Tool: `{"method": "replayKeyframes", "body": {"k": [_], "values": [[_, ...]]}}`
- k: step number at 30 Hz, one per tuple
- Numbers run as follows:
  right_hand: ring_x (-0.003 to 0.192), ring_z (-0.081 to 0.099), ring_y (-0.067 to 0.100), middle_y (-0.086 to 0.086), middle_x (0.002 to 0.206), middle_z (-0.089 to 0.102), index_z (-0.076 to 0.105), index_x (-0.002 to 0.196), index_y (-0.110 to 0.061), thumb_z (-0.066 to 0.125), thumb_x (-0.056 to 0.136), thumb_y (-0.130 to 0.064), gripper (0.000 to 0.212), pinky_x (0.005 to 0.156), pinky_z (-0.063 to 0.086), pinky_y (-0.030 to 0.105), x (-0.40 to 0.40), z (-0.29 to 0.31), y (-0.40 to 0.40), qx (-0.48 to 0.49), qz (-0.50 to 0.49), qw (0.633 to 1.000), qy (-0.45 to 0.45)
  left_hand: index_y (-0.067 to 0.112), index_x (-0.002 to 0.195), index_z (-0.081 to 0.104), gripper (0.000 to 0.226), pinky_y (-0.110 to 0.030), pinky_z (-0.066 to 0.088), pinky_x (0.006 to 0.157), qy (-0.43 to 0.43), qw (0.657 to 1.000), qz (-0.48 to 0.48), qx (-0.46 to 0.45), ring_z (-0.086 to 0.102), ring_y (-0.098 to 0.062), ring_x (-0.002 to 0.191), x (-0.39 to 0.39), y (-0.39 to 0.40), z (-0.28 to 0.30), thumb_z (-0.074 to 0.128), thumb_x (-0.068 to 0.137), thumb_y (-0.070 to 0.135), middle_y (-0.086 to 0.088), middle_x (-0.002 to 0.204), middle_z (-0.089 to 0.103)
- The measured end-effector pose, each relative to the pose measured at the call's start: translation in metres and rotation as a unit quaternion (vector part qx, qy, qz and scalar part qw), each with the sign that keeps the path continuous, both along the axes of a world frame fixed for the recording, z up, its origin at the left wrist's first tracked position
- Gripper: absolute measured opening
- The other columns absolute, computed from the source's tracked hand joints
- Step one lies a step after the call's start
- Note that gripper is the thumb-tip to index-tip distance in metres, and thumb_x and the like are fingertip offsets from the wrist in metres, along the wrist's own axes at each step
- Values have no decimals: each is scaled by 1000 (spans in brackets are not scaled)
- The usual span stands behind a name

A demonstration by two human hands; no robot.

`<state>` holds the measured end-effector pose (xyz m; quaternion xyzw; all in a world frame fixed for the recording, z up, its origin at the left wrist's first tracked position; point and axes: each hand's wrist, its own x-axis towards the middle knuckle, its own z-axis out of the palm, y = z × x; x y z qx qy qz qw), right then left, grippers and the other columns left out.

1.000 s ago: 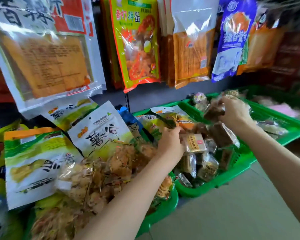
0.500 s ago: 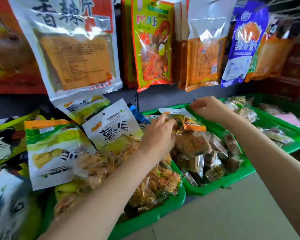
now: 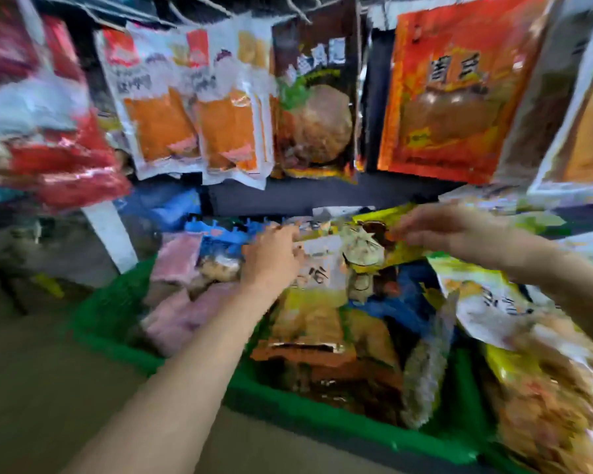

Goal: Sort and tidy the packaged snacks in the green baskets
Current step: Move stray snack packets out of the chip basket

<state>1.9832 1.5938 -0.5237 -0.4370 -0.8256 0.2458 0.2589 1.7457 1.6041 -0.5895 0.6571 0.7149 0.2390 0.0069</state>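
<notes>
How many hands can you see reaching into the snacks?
2. The left hand is over the snack packets in the middle of the green basket. The right hand is further right, touching a yellow packet. The picture is blurry.

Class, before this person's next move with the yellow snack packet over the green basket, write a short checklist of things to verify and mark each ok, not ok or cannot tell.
1. Right hand at the yellow packet: ok, fingers at its right end.
2. Left hand at the packet's left end: ok, though grip is blurred.
3. Firmness of either grip: cannot tell.
4. Packet lifted clear of the bags beneath: cannot tell.
5. Green basket under the hands: ok.
6. Basket tidy: not ok, the bags overlap at angles.
</notes>
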Motion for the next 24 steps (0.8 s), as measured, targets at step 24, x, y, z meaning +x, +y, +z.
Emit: {"method": "replayKeyframes", "body": {"k": [24], "values": [[112,54,30,13,105,57,63,103,-12,66,78,-41,38,91,44,34,-360,-150,159,29,-25,947,-318,18,125,52,55,-28,35,102,77,964,-62,-247,42,-26,126,-302,29,-99,58,71,26,-5,131,45]]}}
